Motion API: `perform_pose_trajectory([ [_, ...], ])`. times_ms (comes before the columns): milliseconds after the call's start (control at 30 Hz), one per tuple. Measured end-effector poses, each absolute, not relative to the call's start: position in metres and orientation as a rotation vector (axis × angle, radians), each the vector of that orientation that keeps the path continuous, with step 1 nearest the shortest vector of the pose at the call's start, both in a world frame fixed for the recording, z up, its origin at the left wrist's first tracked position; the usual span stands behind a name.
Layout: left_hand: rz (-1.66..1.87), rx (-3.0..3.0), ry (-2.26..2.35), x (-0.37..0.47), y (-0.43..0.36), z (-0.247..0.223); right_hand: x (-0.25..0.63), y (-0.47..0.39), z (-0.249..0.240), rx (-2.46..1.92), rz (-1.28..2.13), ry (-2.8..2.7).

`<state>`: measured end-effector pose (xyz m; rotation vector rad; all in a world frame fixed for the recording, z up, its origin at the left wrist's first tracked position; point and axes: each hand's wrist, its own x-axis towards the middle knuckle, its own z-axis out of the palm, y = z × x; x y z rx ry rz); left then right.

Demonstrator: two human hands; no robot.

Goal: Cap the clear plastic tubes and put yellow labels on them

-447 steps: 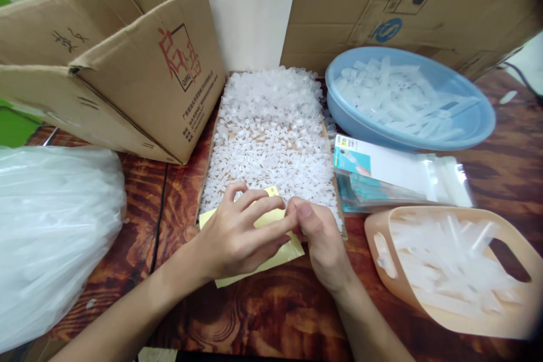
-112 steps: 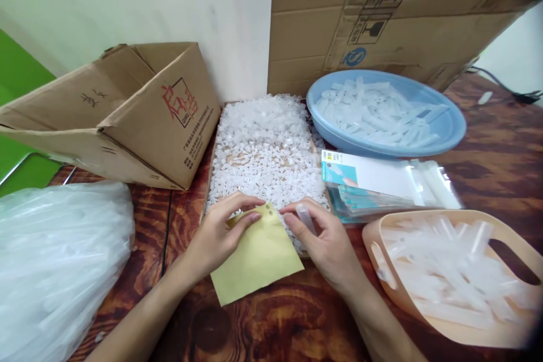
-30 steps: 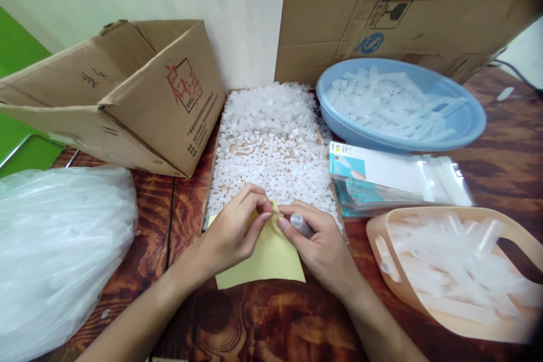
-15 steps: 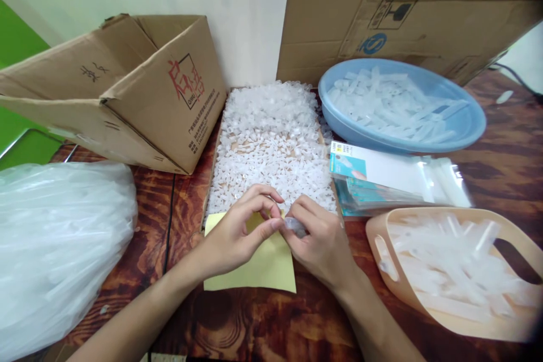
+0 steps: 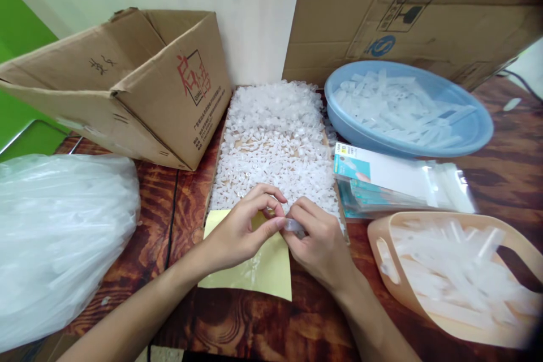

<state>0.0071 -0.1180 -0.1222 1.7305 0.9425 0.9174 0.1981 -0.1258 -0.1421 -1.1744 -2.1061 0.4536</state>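
My right hand (image 5: 316, 237) is closed round a small translucent plastic piece (image 5: 293, 225), whose end shows between thumb and forefinger. Thumb and fingertips of my left hand (image 5: 250, 223) meet at the near end of that piece, in a pinch; what lies between them is too small to make out. Both hands hover over a yellow sheet (image 5: 237, 283) and the near edge of a cardboard tray heaped with small clear and white plastic pieces (image 5: 271, 153).
An open cardboard box (image 5: 169, 90) stands at back left, above a full plastic bag (image 5: 59, 237). On the right are a blue basin (image 5: 343, 130) of clear strips, stacked packets (image 5: 382, 175) and a beige basket (image 5: 407, 294) with clear pieces. Behind stands a large carton (image 5: 335, 17).
The view has shifted slightly, so the objects on the right sit further right. My hands keep nearly the same pose, fingertips still together at the plastic piece.
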Motion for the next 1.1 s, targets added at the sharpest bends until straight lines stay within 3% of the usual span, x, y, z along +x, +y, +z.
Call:
perform_pose_trajectory([
  [600,1.222,2.382,0.970,0.0047,-0.1243,-0.1302,0.2021,-0.1232,-0.1445,-1.208,0.582,-2.032],
  [1100,1.092,1.734,0.928,0.0098,-0.1201,-0.1274,0.2003,-0.1249,-0.1438,-1.175,0.596,-2.044],
])
